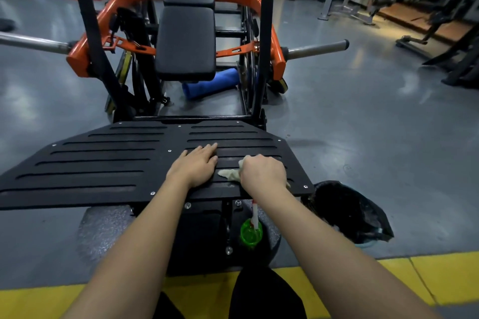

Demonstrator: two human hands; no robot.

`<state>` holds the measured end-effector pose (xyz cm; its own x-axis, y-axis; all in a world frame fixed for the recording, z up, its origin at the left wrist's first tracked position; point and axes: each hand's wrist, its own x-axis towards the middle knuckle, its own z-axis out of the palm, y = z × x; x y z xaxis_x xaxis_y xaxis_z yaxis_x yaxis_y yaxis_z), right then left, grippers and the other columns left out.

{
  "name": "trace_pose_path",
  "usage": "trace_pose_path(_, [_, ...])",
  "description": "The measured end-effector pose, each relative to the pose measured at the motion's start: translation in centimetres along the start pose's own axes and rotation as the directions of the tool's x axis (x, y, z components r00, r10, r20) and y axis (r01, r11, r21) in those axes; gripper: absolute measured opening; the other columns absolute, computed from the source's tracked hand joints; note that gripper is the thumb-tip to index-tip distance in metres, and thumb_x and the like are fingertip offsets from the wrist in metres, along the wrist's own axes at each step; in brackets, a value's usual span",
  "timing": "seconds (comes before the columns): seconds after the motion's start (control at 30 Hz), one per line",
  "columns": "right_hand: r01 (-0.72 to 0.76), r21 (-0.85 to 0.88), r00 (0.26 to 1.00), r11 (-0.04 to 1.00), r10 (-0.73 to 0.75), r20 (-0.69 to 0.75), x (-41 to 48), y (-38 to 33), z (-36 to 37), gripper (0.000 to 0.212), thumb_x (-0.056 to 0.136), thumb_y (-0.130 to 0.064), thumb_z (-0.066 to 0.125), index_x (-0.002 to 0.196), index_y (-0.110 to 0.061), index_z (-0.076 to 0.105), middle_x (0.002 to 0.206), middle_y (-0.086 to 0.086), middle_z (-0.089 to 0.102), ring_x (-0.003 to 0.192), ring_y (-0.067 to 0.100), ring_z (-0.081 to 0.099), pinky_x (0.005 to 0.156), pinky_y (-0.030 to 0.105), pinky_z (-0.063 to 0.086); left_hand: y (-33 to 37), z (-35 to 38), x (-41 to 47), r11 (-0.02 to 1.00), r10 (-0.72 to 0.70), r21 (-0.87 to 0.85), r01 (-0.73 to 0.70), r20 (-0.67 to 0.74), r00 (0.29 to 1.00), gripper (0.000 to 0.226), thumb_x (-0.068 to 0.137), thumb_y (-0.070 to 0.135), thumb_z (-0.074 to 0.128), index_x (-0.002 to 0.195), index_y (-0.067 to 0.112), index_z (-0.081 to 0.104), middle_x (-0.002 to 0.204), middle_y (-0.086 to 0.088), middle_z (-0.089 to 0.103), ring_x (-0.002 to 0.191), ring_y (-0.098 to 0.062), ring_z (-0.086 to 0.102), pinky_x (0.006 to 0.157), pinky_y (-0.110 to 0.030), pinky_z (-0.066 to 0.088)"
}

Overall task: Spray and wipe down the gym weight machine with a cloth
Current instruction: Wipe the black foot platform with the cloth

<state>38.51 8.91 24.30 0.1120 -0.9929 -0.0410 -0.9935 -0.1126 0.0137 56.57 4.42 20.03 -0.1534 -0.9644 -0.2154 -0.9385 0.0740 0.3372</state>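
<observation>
Together on the footplate (103, 158): left hand (195, 166) flat and relaxed, right hand (263, 171) tight around the cloth (229, 173).

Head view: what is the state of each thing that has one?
left grip: open, flat on the footplate
right grip: grips the cloth
cloth: bunched, pressed on the footplate
spray bottle: stands below the footplate, not held
black bag: open, on the floor right of the footplate
blue mat: rolled up, lying under the seat
right weight bar: bare, no plates
</observation>
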Motion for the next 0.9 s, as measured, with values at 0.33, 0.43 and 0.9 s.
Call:
trace_pose_path(0.33, [0.02,0.022,1.0,1.0,-0.02,0.009,7.6,-0.3,1.6,0.022,0.102,-0.028,0.05,0.116,-0.021,0.066,0.119,0.007,0.065,0.106,0.032,0.064,0.071,0.036,0.037,-0.4,0.6,1.1,0.985,-0.166,0.032,0.168,-0.048,0.985,0.065,0.108,0.049,0.014,0.164,0.019,-0.002,0.171,-0.005,-0.008,0.158,-0.018,-0.006,0.128,-0.044,0.0])
trace_pose_path(0.43, [0.011,-0.028,1.0,1.0,-0.01,0.023,9.5,-0.2,1.9,0.027,0.104,-0.023,0.048,0.126,-0.017,0.062,0.128,0.009,0.061,0.114,0.033,0.062,0.074,0.038,0.039,-0.4,0.5,1.5,0.981,-0.172,0.094,0.17,0.013,0.985,0.066,0.107,0.052,0.009,0.163,0.021,-0.006,0.171,-0.006,-0.009,0.158,-0.02,-0.008,0.127,-0.045,-0.002])
trace_pose_path(0.9, [0.047,-0.12,0.993,0.992,-0.06,-0.102,21.4,-2.6,5.6,0.028,0.104,-0.02,0.047,0.123,-0.02,0.067,0.125,0.007,0.064,0.112,0.029,0.064,0.074,0.034,0.041,-0.2,0.5,1.7,0.978,-0.17,0.129,0.165,0.034,0.985,0.063,0.108,0.052,0.01,0.164,0.026,-0.002,0.17,-0.002,-0.012,0.157,-0.016,-0.014,0.127,-0.045,-0.004])
